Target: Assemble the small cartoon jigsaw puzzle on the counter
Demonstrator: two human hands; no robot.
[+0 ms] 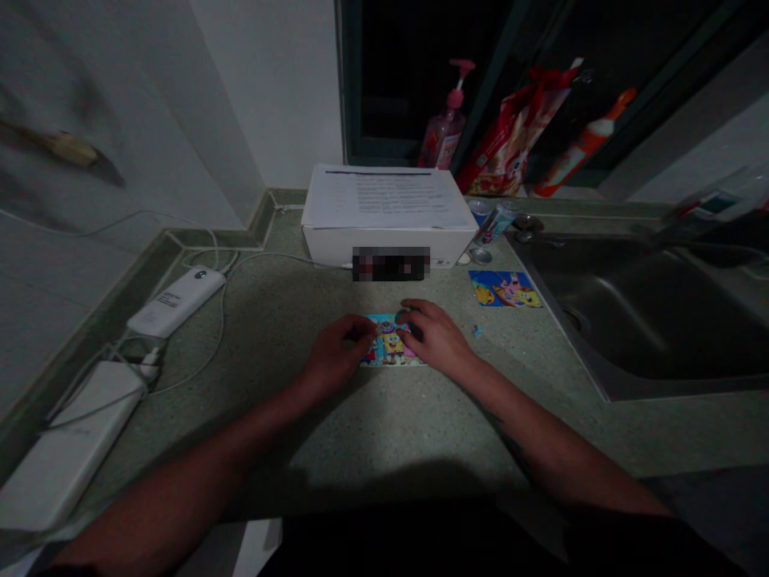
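A small, brightly coloured cartoon jigsaw puzzle [393, 344] lies flat on the countertop between my hands. My left hand [341, 349] rests at its left edge, thumb and index finger brought together in a pinch; whatever is between the tips is too small to make out. Over the right part of the puzzle lies my right hand [437, 336], fingers bent but apart, covering the upper right corner. To the right of that hand sits a tiny loose coloured piece [477, 329]. Farther back is a blue picture card [505, 288] with yellow and pink cartoon figures.
Behind the puzzle stands a white box [390, 208] with a printed sheet on top and a dark device at its front. White power banks [177, 300] and cables lie left. Small tins [497, 224] stand near the steel sink [654, 312]. A pump bottle [444, 136] is at the window.
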